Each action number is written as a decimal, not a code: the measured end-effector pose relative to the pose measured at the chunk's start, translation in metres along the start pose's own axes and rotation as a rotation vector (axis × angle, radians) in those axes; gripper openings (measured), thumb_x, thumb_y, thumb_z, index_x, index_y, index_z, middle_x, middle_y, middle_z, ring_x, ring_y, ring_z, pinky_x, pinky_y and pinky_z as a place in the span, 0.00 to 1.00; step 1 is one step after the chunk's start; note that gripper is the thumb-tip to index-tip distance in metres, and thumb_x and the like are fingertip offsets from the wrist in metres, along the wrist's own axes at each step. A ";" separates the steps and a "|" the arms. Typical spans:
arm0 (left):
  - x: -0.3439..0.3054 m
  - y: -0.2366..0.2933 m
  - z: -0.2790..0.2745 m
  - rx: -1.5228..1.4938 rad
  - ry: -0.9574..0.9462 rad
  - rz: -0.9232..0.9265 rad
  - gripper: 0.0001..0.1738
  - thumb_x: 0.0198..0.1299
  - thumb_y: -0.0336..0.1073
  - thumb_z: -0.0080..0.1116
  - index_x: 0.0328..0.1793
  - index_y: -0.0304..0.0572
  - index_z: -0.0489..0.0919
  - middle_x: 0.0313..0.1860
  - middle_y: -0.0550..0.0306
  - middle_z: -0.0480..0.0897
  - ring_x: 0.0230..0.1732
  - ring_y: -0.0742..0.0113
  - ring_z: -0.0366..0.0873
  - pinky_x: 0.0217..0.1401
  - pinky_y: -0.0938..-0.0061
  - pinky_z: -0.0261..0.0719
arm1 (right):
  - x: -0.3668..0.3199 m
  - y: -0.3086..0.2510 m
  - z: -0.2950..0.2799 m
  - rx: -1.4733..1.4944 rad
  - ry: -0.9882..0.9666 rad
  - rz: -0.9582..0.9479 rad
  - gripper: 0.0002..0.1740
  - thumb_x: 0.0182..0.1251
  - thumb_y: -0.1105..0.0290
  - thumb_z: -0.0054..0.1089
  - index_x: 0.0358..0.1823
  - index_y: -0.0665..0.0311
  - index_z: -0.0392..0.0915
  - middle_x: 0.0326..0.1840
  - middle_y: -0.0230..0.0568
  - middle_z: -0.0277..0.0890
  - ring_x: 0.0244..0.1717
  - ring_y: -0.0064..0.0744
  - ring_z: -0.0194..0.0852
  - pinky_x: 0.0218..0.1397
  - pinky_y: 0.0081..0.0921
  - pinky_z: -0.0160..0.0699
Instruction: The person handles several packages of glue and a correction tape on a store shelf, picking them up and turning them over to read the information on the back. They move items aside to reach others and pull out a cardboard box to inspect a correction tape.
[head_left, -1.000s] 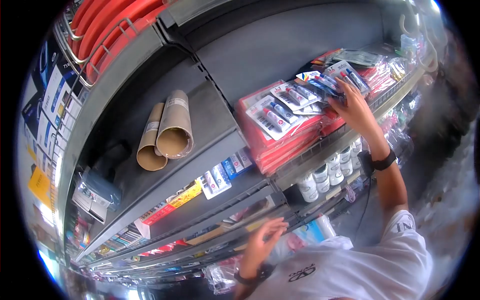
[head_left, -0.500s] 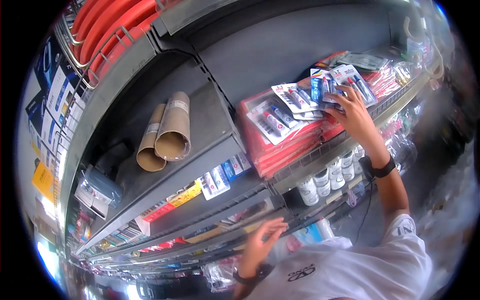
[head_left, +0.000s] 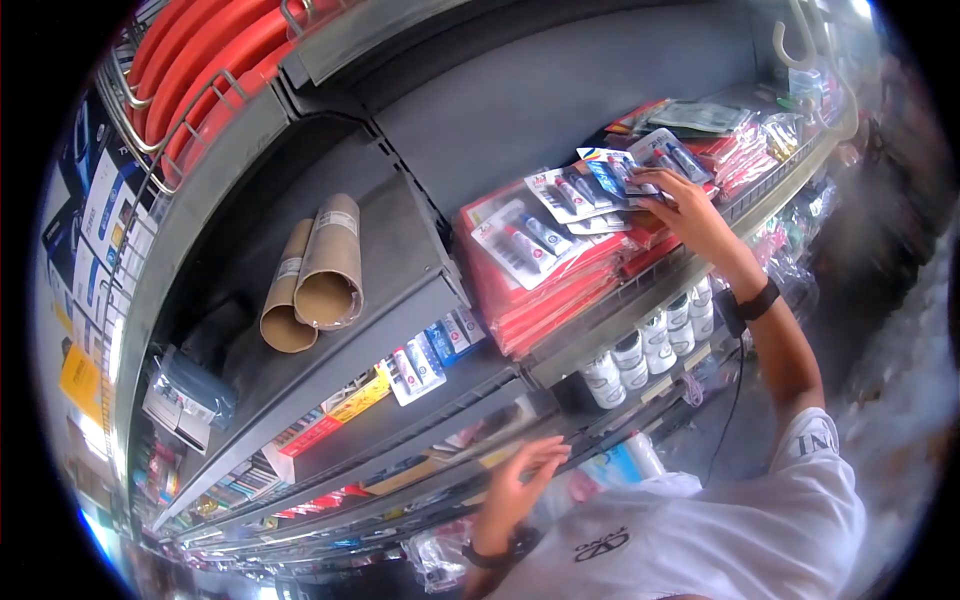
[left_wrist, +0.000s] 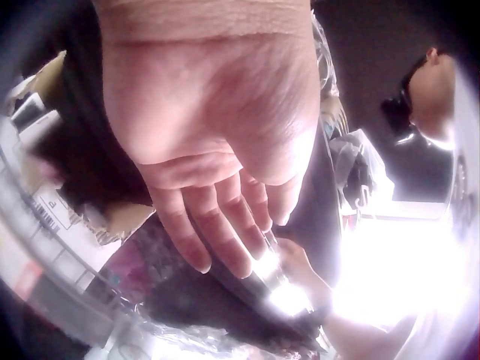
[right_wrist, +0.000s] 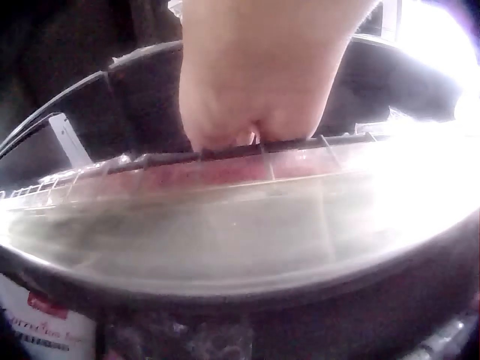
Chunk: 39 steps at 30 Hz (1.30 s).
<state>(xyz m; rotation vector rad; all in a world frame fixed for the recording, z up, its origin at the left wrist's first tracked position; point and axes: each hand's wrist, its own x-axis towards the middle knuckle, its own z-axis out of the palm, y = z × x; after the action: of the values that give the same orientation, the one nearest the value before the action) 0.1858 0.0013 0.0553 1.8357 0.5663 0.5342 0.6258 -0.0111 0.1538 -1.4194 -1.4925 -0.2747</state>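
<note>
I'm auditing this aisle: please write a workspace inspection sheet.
Surface: grey metal shelf, stacked with flat red plastic-wrapped packets.
Job's things: white-card blister packs of red and blue tubes, lying on the packets.
Clutter: two brown cardboard tubes on the adjoining shelf.
Hands: right hand pinches a blue-and-white blister pack; left hand open, holding nothing.
Cables: thin black cable hanging below the right wrist.
Surroundings: red plastic items, upper left.
</note>
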 end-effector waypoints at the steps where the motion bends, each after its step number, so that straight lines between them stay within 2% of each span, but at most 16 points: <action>1: 0.002 0.001 0.001 0.004 -0.004 -0.007 0.19 0.72 0.30 0.59 0.68 0.37 0.76 0.57 0.51 0.87 0.55 0.66 0.86 0.60 0.71 0.78 | 0.001 0.001 -0.001 -0.001 0.012 0.001 0.17 0.73 0.69 0.63 0.61 0.64 0.78 0.61 0.49 0.79 0.59 0.50 0.80 0.61 0.37 0.79; 3: 0.006 0.002 0.005 0.015 -0.014 -0.024 0.19 0.73 0.30 0.58 0.68 0.37 0.76 0.57 0.51 0.87 0.55 0.67 0.85 0.61 0.71 0.78 | -0.002 0.003 -0.003 -0.002 0.039 0.009 0.17 0.74 0.70 0.62 0.61 0.65 0.78 0.61 0.49 0.80 0.59 0.49 0.81 0.60 0.36 0.80; 9: 0.011 0.007 0.015 0.033 -0.005 -0.014 0.18 0.72 0.29 0.60 0.66 0.35 0.78 0.55 0.52 0.88 0.55 0.67 0.85 0.62 0.72 0.80 | -0.010 0.013 0.000 -0.060 0.335 -0.013 0.14 0.74 0.75 0.61 0.59 0.66 0.80 0.57 0.48 0.84 0.55 0.45 0.85 0.57 0.31 0.82; 12: 0.011 0.011 0.016 0.049 0.006 -0.043 0.18 0.72 0.29 0.60 0.66 0.36 0.79 0.54 0.52 0.88 0.55 0.67 0.85 0.62 0.72 0.80 | -0.014 0.003 -0.001 0.014 0.483 0.057 0.14 0.72 0.79 0.61 0.58 0.66 0.81 0.54 0.48 0.85 0.51 0.44 0.87 0.54 0.30 0.84; 13: 0.010 0.011 0.015 0.048 -0.002 -0.045 0.18 0.72 0.28 0.59 0.66 0.35 0.78 0.55 0.52 0.87 0.56 0.67 0.85 0.62 0.72 0.79 | -0.017 0.002 -0.002 -0.032 0.530 -0.015 0.15 0.70 0.81 0.62 0.57 0.69 0.80 0.54 0.50 0.85 0.52 0.41 0.87 0.53 0.30 0.84; 16: 0.010 0.008 0.011 -0.007 -0.032 -0.024 0.18 0.73 0.28 0.57 0.67 0.34 0.77 0.58 0.51 0.86 0.58 0.66 0.84 0.62 0.70 0.79 | -0.031 -0.034 -0.008 -0.234 0.597 -0.227 0.14 0.69 0.83 0.63 0.55 0.72 0.80 0.57 0.52 0.84 0.56 0.43 0.86 0.57 0.31 0.85; 18: 0.013 0.009 0.008 -0.114 -0.059 0.020 0.20 0.74 0.29 0.56 0.70 0.33 0.76 0.59 0.49 0.85 0.58 0.62 0.84 0.63 0.67 0.80 | -0.050 -0.065 -0.002 -0.200 0.552 -0.316 0.17 0.68 0.86 0.61 0.56 0.69 0.80 0.59 0.53 0.83 0.62 0.47 0.83 0.64 0.36 0.81; 21: 0.027 0.031 0.006 -0.425 -0.166 0.060 0.26 0.77 0.36 0.53 0.75 0.30 0.69 0.64 0.44 0.82 0.62 0.59 0.82 0.65 0.63 0.80 | -0.089 -0.096 0.026 -0.041 0.349 -0.463 0.16 0.65 0.89 0.59 0.53 0.69 0.78 0.63 0.58 0.78 0.66 0.61 0.78 0.68 0.47 0.80; 22: 0.032 0.041 0.005 -0.529 -0.224 0.063 0.33 0.78 0.44 0.51 0.80 0.28 0.61 0.68 0.42 0.78 0.66 0.56 0.80 0.68 0.61 0.79 | -0.103 -0.105 0.038 0.068 0.249 -0.500 0.16 0.64 0.89 0.59 0.53 0.70 0.78 0.64 0.59 0.77 0.67 0.63 0.77 0.69 0.50 0.79; 24: 0.035 0.040 0.007 -0.746 -0.239 0.147 0.37 0.77 0.51 0.52 0.79 0.28 0.61 0.69 0.45 0.77 0.66 0.61 0.78 0.69 0.63 0.78 | -0.125 -0.125 0.060 0.036 0.150 -0.607 0.14 0.63 0.81 0.67 0.51 0.73 0.81 0.60 0.61 0.79 0.64 0.57 0.80 0.64 0.43 0.86; 26: 0.032 0.034 0.001 -0.474 -0.083 0.155 0.33 0.76 0.45 0.56 0.77 0.30 0.64 0.69 0.50 0.77 0.67 0.68 0.75 0.67 0.65 0.79 | -0.143 -0.138 0.084 0.060 0.096 -0.614 0.15 0.60 0.81 0.69 0.50 0.71 0.82 0.60 0.59 0.79 0.64 0.57 0.80 0.63 0.43 0.87; 27: 0.027 0.039 0.005 -0.425 0.053 0.117 0.27 0.72 0.37 0.63 0.72 0.33 0.70 0.65 0.55 0.79 0.64 0.73 0.76 0.63 0.69 0.80 | -0.150 -0.144 0.092 0.064 0.071 -0.615 0.16 0.59 0.80 0.71 0.49 0.70 0.83 0.61 0.58 0.79 0.64 0.57 0.80 0.63 0.42 0.88; 30: 0.023 0.040 0.000 -0.376 0.163 -0.014 0.25 0.66 0.27 0.68 0.68 0.33 0.74 0.62 0.56 0.82 0.59 0.71 0.81 0.64 0.71 0.80 | -0.157 -0.156 0.108 0.092 0.057 -0.561 0.19 0.54 0.81 0.74 0.49 0.69 0.83 0.61 0.56 0.80 0.63 0.58 0.81 0.62 0.40 0.89; 31: 0.021 0.037 -0.002 -0.360 0.203 0.010 0.20 0.65 0.25 0.68 0.63 0.33 0.77 0.57 0.57 0.84 0.56 0.72 0.82 0.58 0.73 0.84 | -0.163 -0.157 0.111 0.137 0.047 -0.503 0.19 0.53 0.88 0.69 0.48 0.68 0.83 0.61 0.55 0.80 0.63 0.57 0.81 0.63 0.41 0.87; 35: 0.013 0.034 -0.010 -0.490 0.297 -0.041 0.18 0.66 0.25 0.67 0.61 0.31 0.77 0.54 0.54 0.84 0.51 0.69 0.84 0.47 0.71 0.91 | -0.166 -0.164 0.110 0.245 0.069 -0.243 0.22 0.55 0.94 0.59 0.51 0.70 0.81 0.60 0.55 0.81 0.63 0.56 0.81 0.65 0.42 0.82; 39: 0.008 0.031 -0.019 -0.451 0.301 -0.046 0.19 0.65 0.24 0.67 0.61 0.31 0.78 0.54 0.54 0.85 0.51 0.68 0.85 0.49 0.70 0.91 | -0.168 -0.162 0.118 0.350 0.037 0.012 0.22 0.57 0.96 0.54 0.52 0.73 0.79 0.57 0.57 0.82 0.61 0.52 0.81 0.66 0.38 0.78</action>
<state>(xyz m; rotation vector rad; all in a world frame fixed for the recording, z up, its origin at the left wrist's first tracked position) 0.1842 0.0112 0.0912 1.3208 0.6275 0.8413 0.3953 -0.0724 0.0455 -1.1360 -1.4211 -0.0281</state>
